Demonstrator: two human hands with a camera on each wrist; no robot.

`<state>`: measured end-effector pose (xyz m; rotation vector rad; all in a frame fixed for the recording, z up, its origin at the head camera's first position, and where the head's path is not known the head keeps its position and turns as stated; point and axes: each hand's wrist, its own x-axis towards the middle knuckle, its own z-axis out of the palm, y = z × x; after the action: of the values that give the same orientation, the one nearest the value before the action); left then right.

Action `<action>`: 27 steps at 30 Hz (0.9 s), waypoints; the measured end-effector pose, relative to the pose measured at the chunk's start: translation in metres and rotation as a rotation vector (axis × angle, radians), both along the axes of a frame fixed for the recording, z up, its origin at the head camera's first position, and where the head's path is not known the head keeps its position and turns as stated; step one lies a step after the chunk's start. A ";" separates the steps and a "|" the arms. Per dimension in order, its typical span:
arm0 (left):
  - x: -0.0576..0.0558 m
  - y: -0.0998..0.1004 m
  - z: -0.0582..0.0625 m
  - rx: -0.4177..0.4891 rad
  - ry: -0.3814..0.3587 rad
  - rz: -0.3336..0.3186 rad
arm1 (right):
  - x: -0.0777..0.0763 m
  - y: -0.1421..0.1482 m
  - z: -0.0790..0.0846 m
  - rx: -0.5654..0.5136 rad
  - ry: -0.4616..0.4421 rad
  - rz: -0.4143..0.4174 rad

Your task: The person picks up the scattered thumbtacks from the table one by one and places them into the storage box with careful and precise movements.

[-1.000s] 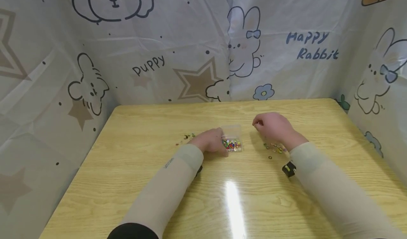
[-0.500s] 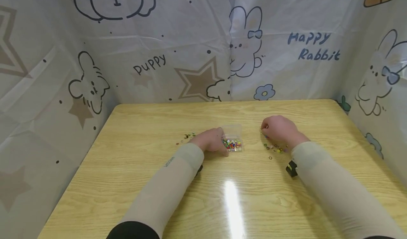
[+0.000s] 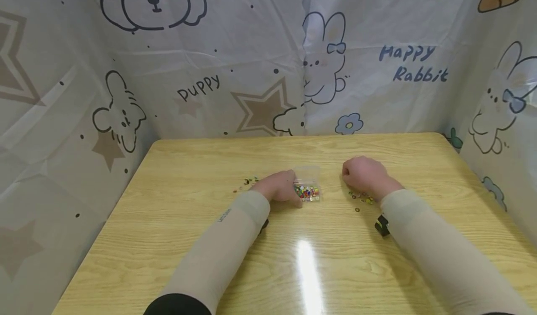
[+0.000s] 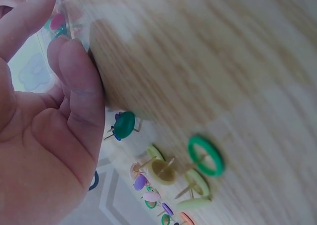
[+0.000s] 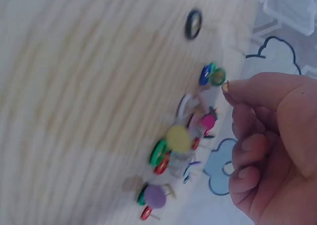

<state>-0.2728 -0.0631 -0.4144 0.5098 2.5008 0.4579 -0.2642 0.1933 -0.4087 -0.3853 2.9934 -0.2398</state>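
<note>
My left hand (image 3: 278, 187) grips the left side of a clear plastic box (image 3: 320, 196), thumb at the near side, fingers at the far side. Its lid (image 3: 307, 173) stands open at the back, and many-coloured thumbtacks (image 3: 308, 192) lie inside. To the right, my right hand (image 3: 365, 175) is low over the table with its fingers curled. In the right wrist view, a tiny gold piece with a thin pin (image 5: 227, 85) shows at the thumb tip, like a pinched thumbtack; the fingers hide most of it. Loose thumbtacks (image 5: 178, 139) are scattered beside this hand.
More loose thumbtacks (image 4: 161, 171) lie left of my left hand, several with points upward. A single ring-shaped tack (image 3: 357, 209) sits nearer me on the wooden table (image 3: 201, 240). A printed cloth (image 3: 251, 40) walls the back and sides.
My right hand has moved right and toward me, down to the loose tacks, its fingers curling in more. My left hand and the box have stayed in place.
</note>
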 end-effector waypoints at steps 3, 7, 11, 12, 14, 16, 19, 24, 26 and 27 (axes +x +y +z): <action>0.000 0.000 0.000 -0.003 -0.003 0.001 | 0.004 -0.005 0.002 -0.017 -0.031 0.024; 0.000 0.000 -0.001 -0.005 -0.007 0.008 | 0.010 -0.016 0.006 -0.063 -0.043 0.074; 0.000 0.000 -0.002 -0.009 -0.002 0.023 | 0.016 -0.029 0.009 -0.075 0.024 0.159; -0.001 0.000 -0.002 -0.009 -0.001 0.028 | 0.017 -0.032 0.010 -0.073 0.043 0.178; -0.001 0.001 -0.003 -0.004 -0.001 0.033 | 0.019 -0.038 0.011 -0.081 0.070 0.215; -0.002 0.001 -0.003 0.002 -0.003 0.034 | 0.021 -0.043 0.011 -0.089 0.080 0.236; -0.003 0.002 -0.003 0.004 -0.002 0.023 | 0.023 -0.049 0.009 -0.097 0.071 0.254; -0.003 0.002 -0.003 -0.003 0.006 0.005 | 0.023 -0.055 0.004 -0.074 0.073 0.265; -0.004 0.002 -0.003 -0.005 0.008 0.003 | 0.024 -0.057 0.002 -0.076 0.088 0.266; -0.004 0.002 -0.003 -0.005 0.010 0.002 | 0.024 -0.058 0.001 -0.076 0.096 0.267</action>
<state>-0.2765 -0.0613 -0.4171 0.5083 2.5115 0.4508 -0.2406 0.1354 -0.4075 -0.8180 2.9853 -0.3173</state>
